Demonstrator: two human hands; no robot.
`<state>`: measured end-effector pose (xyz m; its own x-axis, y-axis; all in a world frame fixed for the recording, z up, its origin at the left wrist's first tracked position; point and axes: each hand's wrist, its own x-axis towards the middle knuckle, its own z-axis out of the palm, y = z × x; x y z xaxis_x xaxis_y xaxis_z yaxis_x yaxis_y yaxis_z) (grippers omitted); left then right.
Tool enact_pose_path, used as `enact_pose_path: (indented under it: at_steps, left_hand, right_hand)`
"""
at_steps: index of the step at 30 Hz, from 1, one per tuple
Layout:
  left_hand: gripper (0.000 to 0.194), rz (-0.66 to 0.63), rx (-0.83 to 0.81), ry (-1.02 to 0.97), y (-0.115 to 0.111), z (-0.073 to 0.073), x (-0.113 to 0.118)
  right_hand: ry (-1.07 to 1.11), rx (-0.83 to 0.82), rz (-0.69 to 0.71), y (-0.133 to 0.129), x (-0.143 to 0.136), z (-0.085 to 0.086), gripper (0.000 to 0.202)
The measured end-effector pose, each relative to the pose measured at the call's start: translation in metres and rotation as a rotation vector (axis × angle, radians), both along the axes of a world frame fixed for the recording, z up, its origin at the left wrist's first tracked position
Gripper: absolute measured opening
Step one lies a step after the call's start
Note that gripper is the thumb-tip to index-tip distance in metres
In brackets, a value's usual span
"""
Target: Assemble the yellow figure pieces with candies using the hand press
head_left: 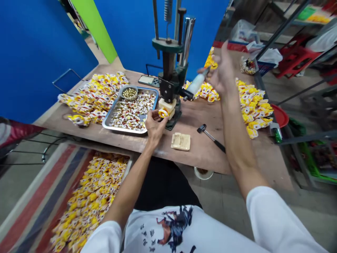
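Observation:
My left hand (155, 126) pinches a small yellow, white and orange figure piece (163, 113) against the cream block (167, 104) at the foot of the dark green press (170, 80). Raised at the right of the press, my right hand (222, 72) is blurred, its fingers spread near the press's lever handle (197, 84), which has a pale wrapped grip. Whether the fingers touch that grip is unclear. Left of the press, a metal tray (123, 131) holds many small white, red and yellow pieces and a bowl of gold-coloured balls (130, 92).
Piles of yellow and white pieces lie on the left (97, 95) and right (252, 105) of the table (205, 154). A cream mould block (180, 141) and a hammer (210, 137) lie near the front. Below left is a large bin of yellow pieces (89, 196).

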<state>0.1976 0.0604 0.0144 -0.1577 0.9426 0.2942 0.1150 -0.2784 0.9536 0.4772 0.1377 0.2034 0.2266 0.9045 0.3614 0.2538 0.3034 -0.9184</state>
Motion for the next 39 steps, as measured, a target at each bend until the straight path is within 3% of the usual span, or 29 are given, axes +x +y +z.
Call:
enact_pose_path:
  at_steps: [2,5,7,9,12,14,18,23,26,28,30,32,34,36,39]
  left_hand:
    - [0.048,-0.002,0.044,0.013,-0.001,0.003,-0.001]
    - [0.047,0.021,0.145,0.062,-0.013,0.009,-0.006]
    - [0.052,0.037,0.083,0.033,-0.029,0.014,-0.014]
    - [0.057,-0.036,-0.126,-0.067,-0.048,0.021,-0.024]
    - [0.058,-0.35,-0.545,-0.234,-0.075,0.035,-0.039]
    - [0.058,-0.545,-0.699,-0.259,-0.086,0.041,-0.042]
    - [0.057,-0.665,-0.627,-0.044,-0.086,0.035,-0.035]
    - [0.058,-0.653,-0.53,0.143,-0.075,0.009,-0.02]
    - [0.051,-0.636,-0.531,0.155,-0.071,0.009,-0.02]
    - [0.042,-0.553,-0.46,0.215,-0.061,0.016,-0.032]
    - [0.034,-0.358,-0.336,0.279,-0.04,0.024,-0.056]
    - [0.027,-0.116,-0.177,0.37,-0.011,0.029,-0.088]
    - [0.02,0.008,-0.044,0.525,0.021,0.03,-0.12]
    - [0.016,-0.001,0.038,0.696,0.05,0.027,-0.143]
    - [0.018,-0.114,0.049,0.844,0.081,0.02,-0.154]
  right_hand:
    - [-0.017,-0.004,-0.084,-0.022,-0.002,-0.034,0.051]
    - [0.03,-0.001,-0.306,-0.078,-0.015,-0.093,0.047]
    - [0.01,0.006,-0.309,-0.119,-0.027,-0.12,0.044]
    - [-0.093,-0.007,-0.097,-0.155,-0.042,-0.131,0.05]
    - [-0.268,-0.056,0.258,-0.197,-0.065,-0.133,0.062]
    - [-0.34,-0.076,0.355,-0.214,-0.076,-0.135,0.051]
    - [-0.369,-0.104,0.291,-0.226,-0.081,-0.155,0.042]
    - [-0.412,-0.141,0.097,-0.225,-0.082,-0.192,0.04]
    - [-0.378,-0.135,0.064,-0.226,-0.085,-0.198,0.037]
    - [-0.37,-0.14,0.088,-0.228,-0.079,-0.194,0.041]
    - [-0.363,-0.145,0.068,-0.231,-0.066,-0.187,0.046]
    - [-0.334,-0.148,-0.04,-0.234,-0.049,-0.182,0.043]
    - [-0.28,-0.164,-0.154,-0.234,-0.036,-0.182,0.039]
    - [-0.243,-0.204,-0.179,-0.236,-0.03,-0.186,0.04]
    - [-0.258,-0.221,-0.119,-0.239,-0.035,-0.195,0.039]
